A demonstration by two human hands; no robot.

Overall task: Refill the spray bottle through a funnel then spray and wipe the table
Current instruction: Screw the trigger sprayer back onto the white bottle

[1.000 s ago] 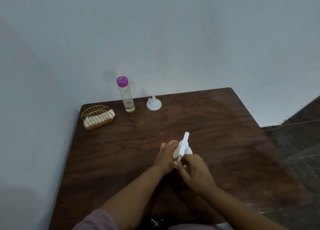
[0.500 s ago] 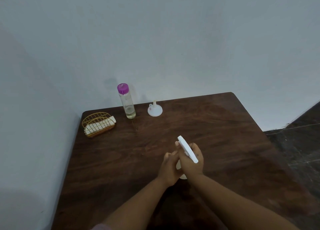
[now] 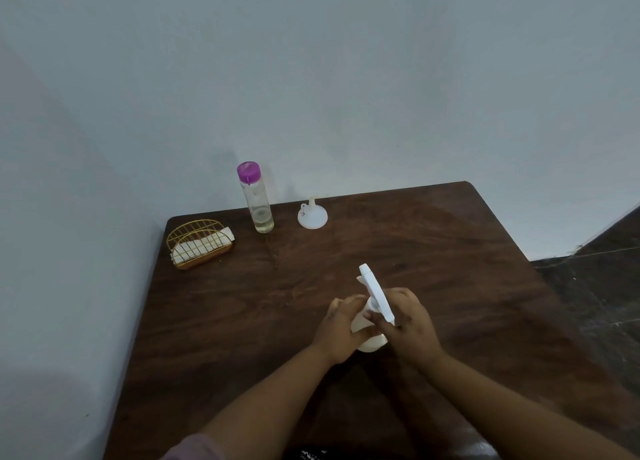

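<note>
My left hand (image 3: 341,331) wraps the small white plastic spray bottle (image 3: 369,335) standing on the dark wooden table (image 3: 450,251); my right hand's (image 3: 407,324) fingers (image 3: 375,315) curl around its white trigger head (image 3: 375,293). If I twist carelessly, the bottle could tip or the head slip free.

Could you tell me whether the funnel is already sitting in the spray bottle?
No, the funnel rests wide end down on the table, apart from the spray bottle.

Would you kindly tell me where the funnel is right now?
In the head view the funnel sits spout up near the table's far edge, just right of the purple-capped bottle, untouched by either hand.
</note>
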